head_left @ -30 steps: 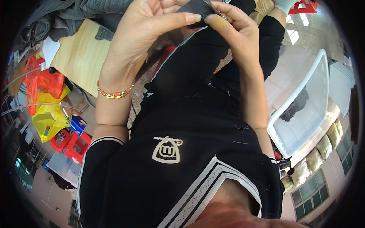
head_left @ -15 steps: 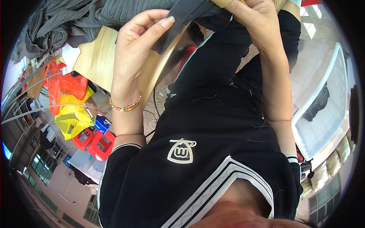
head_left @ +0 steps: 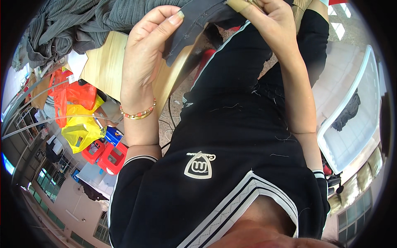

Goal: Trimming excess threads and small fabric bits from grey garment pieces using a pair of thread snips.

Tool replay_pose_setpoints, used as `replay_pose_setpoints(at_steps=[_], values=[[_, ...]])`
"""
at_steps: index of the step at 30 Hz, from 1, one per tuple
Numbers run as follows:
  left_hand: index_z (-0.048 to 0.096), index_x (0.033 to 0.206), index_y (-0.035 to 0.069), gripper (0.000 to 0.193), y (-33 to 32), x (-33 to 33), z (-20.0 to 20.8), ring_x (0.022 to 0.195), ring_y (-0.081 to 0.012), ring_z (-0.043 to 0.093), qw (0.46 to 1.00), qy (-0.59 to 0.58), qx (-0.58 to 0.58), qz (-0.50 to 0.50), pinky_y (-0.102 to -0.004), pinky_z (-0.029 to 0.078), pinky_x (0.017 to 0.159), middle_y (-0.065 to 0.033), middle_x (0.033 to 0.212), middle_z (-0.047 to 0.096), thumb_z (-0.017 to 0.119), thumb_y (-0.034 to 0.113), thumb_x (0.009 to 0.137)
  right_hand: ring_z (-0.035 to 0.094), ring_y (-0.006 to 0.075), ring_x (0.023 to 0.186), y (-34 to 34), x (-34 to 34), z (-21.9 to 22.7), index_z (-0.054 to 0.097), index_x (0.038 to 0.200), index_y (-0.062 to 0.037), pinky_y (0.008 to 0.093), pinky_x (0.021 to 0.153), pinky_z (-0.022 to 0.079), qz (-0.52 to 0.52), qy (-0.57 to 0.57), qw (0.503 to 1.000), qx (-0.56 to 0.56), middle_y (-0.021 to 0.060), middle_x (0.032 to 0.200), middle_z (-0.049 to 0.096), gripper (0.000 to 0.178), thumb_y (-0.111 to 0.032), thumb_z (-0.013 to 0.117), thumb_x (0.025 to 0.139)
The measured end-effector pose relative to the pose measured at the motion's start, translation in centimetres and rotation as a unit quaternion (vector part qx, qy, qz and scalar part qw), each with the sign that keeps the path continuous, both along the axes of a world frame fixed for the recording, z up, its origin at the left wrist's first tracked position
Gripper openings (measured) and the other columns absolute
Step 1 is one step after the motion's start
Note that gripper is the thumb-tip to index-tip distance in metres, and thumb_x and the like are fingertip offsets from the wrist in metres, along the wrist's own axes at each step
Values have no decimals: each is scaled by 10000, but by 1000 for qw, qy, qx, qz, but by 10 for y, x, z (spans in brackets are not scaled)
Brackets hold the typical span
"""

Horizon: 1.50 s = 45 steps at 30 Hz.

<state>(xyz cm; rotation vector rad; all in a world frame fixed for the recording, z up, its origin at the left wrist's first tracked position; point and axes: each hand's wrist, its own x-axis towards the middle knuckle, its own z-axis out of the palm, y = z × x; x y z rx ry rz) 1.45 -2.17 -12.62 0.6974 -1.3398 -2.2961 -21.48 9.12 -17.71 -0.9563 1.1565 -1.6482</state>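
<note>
A dark grey strip of fabric, with a seam line along it, stretches between my two hands at the top of the view. My left hand pinches its left part between thumb and fingers, and the lower end hangs below the thumb. Over at the right end, my right hand grips the strip, its fingertips partly cut off by the upper edge. A tan wrap covers a digit of that hand. Further fabric behind the strip is partly hidden.
A heap of grey ribbed garments lies on the wooden table at left. Red and yellow plastic bags hang beside it, above red stools. At right stands a white tub holding dark cloth.
The strip has turned, so more of its flat face and seam shows. My left hand stays nearly in place, while my right hand has shifted slightly left.
</note>
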Motion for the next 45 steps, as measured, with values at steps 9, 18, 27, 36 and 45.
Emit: replay_pose_setpoints(at_steps=[9, 18, 27, 36, 45], values=[[636, 1201, -15, 195, 1, -2, -6, 990, -95, 673, 1000, 12, 10, 10, -237, 519, 907, -75, 1112, 719, 571, 91, 1050, 398, 20, 658, 34, 27, 16, 687, 1250, 17, 194, 563, 277, -82, 321, 942, -46, -59, 775, 493, 382, -43, 789, 887], [638, 1199, -12, 198, -3, 4, -16, 965, -90, 679, 998, -29, -18, 51, -232, 525, 883, -75, 1092, 723, 577, 105, 1051, 617, 133, 614, 28, 34, 17, 753, 1123, -98, 252, 535, 488, -140, 444, 882, -77, 18, 777, 667, 374, -142, 858, 767], [639, 1204, -12, 202, -1, 1, -15, 974, -96, 682, 999, -21, 1, 46, -235, 526, 890, -79, 1090, 726, 583, 102, 1047, 604, 123, 609, 25, 39, 13, 755, 1125, -101, 241, 540, 485, -134, 400, 903, -78, 20, 770, 654, 382, -145, 865, 762], [633, 1202, -12, 203, 7, -7, -8, 971, -97, 680, 998, 28, 33, 35, -239, 520, 898, -81, 1089, 725, 591, 109, 1044, 567, 111, 591, 25, 45, 9, 750, 1146, -90, 237, 531, 452, -140, 371, 916, -62, 25, 732, 614, 397, -158, 871, 775], [664, 1162, 10, 169, 11, -10, -8, 929, -74, 671, 997, 9, 15, 69, -222, 528, 852, -32, 1034, 722, 623, 108, 1031, 550, 74, 608, 22, 49, 6, 739, 1164, -82, 220, 537, 442, -157, 294, 942, -32, 15, 810, 665, 389, -149, 871, 804]])
